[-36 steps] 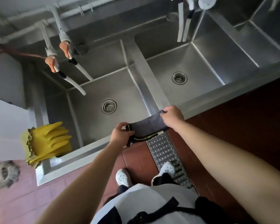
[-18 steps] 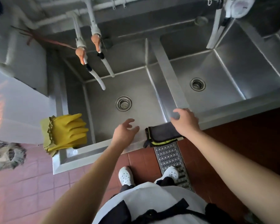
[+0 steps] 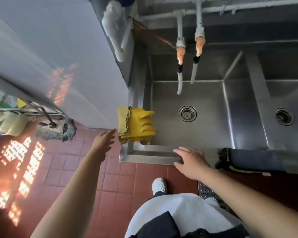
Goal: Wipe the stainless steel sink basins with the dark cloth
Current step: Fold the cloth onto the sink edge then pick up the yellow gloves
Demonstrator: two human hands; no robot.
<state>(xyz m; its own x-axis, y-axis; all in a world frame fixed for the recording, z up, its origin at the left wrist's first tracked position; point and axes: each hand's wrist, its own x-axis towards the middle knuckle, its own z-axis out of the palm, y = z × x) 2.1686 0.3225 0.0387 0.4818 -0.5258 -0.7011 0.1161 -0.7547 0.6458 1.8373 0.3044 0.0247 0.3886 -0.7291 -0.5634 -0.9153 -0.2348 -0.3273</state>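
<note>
While both hands are spread with straight fingers and grip nothing, the dark cloth lies folded over the front rim of the sink at the lower right of the frame, apart from both. The right hand, palm down at lower centre, hovers over or rests on that same rim; contact cannot be told. The cloth sits just to the right of this hand, with a bare strip of rim between them. A yellow edge shows along the cloth's lower fold.

The left hand, left of centre, reaches toward the yellow rubber gloves, which hang draped over the sink's left front corner. Its fingertips come close to the gloves' cuffs without visibly touching them. The cloth is well apart from this hand, on the far side of the right hand.

Behind the rim, the left basin fills the centre right of the frame, with a round drain in its floor. The right basin with its own drain lies at the right edge, beyond a steel divider. Two taps with orange handles and hose ends hang over the left basin from pipes at the top. A mop head rests on the red floor tiles at the left.
</note>
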